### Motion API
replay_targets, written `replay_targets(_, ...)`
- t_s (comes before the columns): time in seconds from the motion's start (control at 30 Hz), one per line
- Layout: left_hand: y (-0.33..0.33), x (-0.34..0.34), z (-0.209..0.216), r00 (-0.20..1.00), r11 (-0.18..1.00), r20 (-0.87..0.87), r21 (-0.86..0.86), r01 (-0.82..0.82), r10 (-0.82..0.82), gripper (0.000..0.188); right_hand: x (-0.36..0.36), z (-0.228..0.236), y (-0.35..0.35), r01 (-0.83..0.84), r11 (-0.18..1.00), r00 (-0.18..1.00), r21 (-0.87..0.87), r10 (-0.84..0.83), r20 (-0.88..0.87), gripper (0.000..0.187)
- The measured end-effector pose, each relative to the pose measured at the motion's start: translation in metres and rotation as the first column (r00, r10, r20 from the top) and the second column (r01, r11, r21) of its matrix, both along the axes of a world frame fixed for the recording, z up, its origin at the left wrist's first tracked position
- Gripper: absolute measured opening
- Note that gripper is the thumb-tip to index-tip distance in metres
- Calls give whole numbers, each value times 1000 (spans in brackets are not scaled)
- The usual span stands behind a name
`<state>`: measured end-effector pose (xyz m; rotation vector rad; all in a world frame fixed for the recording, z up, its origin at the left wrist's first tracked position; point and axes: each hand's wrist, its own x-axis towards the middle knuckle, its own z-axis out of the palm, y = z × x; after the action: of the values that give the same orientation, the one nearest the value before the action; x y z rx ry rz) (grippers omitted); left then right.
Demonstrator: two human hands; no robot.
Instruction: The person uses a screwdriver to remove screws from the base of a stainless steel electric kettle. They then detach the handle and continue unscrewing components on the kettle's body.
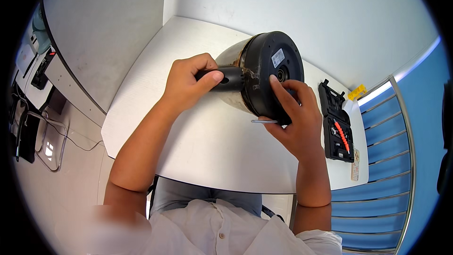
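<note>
Black plastic rings the lower end of a glass electric kettle point(257, 73), which is tipped on its side above the middle of the tabletop point(203, 141), its round base point(295, 61) swung toward the person's right. Whether the glass touches the surface beneath cannot be told.

The left hand point(188, 82) has its grip wrapped around the tubular black handle point(232, 78), thumb laid along it, probably to steady the weight and keep the underside within reach. The right hand point(302, 115) is at the base: its index fingertip touches the face beside the concentric rings of the connector socket point(282, 74), and its thumb sits down by the rim. A slim grey metal tool point(263, 121) sticks out past that thumb; how firmly this grip pinches it cannot be told, as the other fingers are partly hidden.

Smooth, matt plastic forms the disc, with a pale rectangular label point(277, 58) on it, while rusty brown grime crusts the seam point(243, 61) where cloudy glass meets black collar. Near the tabletop's right edge an unfolded black tool case point(336, 114) holds a ridged orange-red screwdriver point(341, 135), seemingly placed there for easy reach by the right hand.
</note>
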<state>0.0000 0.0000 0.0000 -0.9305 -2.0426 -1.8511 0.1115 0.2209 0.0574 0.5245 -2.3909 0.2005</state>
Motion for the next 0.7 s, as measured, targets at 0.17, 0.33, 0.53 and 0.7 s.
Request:
replay_targets(0.17,-2,-1,8,1000,1000,7,0,-23,23,38,-4,-9,-10,26,995,996,-95,-34,-82,72)
replay_targets(0.33,6,6,3,999,999,7,30,-34,34,37,0,-6,-6,87,996,995,-17,-87,-44,73)
replay_targets(0.53,9,8,3,998,999,28,7,-51,51,35,-3,-11,0,65,998,997,-6,-65,-30,74)
replay_targets(0.7,13,14,5,997,996,-21,-39,-79,78,33,-9,-18,3,-14,997,995,-72,7,-96,68)
